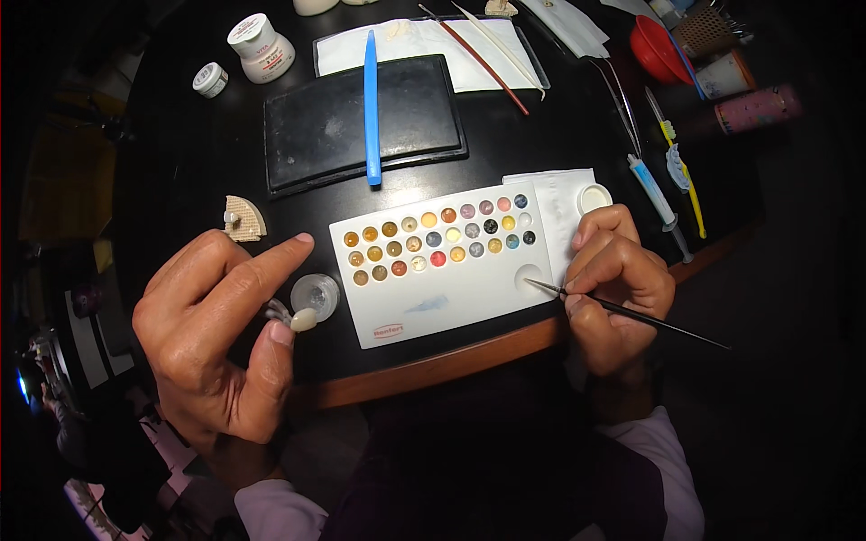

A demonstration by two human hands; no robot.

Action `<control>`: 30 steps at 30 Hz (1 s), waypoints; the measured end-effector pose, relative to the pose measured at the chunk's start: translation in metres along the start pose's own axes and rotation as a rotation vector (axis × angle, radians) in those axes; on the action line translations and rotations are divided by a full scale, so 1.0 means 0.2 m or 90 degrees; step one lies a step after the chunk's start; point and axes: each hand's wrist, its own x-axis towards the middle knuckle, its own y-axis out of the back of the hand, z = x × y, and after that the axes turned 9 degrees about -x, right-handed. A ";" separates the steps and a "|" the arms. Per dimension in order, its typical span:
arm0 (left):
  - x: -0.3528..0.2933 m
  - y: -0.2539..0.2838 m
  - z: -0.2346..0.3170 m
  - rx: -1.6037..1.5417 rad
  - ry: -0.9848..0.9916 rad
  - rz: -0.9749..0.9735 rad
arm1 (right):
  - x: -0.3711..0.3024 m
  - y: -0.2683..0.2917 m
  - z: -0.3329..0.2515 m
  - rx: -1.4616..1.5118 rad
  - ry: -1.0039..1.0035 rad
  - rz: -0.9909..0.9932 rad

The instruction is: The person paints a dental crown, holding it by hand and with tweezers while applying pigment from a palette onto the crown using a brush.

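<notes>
The left hand [221, 329] sat near the front-left edge of the dark round table [180, 153], thumb and fingers pinched on a small cream tooth-shaped piece on a metal pin [298, 317], index finger stretched out straight above it. Just beside that piece, touching or nearly so, stood a small clear round jar [315, 296]. The right hand [618, 279] was closed w/ a pen-style grip around a thin dark-handled brush [631, 314], its tip resting over the bare round well at the right end of the white rectangular palette w/ rows of coloured paint dots [451, 288]. The palette lay at the table's front edge, between both hands. A folded white tissue [559, 203] lay under the palette's right end, w/ a small white round dish [594, 197] at its corner. Behind the palette, toward table centre, was a black rectangular pad [361, 126] w/ a blue plastic spatula [371, 108] lying across it. A beige plaster model piece [244, 219] sat left of the palette. At the back-left edge stood a white squat bottle [260, 47] and a small white lidded jar [210, 79].
</notes>
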 end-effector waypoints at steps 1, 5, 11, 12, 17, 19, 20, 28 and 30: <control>-0.01 0.01 0.00 -0.005 0.006 0.003 | 0.00 -0.01 -0.01 0.004 -0.004 0.000; -0.03 0.02 -0.01 -0.035 0.016 0.018 | 0.00 -0.02 -0.01 0.041 -0.008 0.019; -0.03 0.04 -0.02 -0.047 0.020 0.007 | 0.03 0.00 -0.04 -0.002 0.044 0.019; -0.05 0.04 -0.03 -0.038 0.029 0.011 | 0.04 -0.01 -0.04 0.003 0.044 0.024; -0.09 0.04 -0.08 -0.073 0.043 0.019 | 0.02 -0.03 0.01 0.019 0.054 0.046; -0.09 0.04 -0.08 -0.072 0.041 0.010 | 0.03 -0.02 0.00 0.016 0.073 0.025; -0.08 0.04 -0.07 -0.071 0.036 0.001 | 0.04 -0.02 -0.03 0.015 0.072 0.026; -0.06 0.02 -0.06 -0.086 0.086 -0.026 | 0.24 -0.25 -0.31 0.020 0.142 -0.196; -0.06 0.02 -0.06 -0.076 0.094 -0.033 | 0.25 -0.31 -0.31 0.021 0.135 -0.187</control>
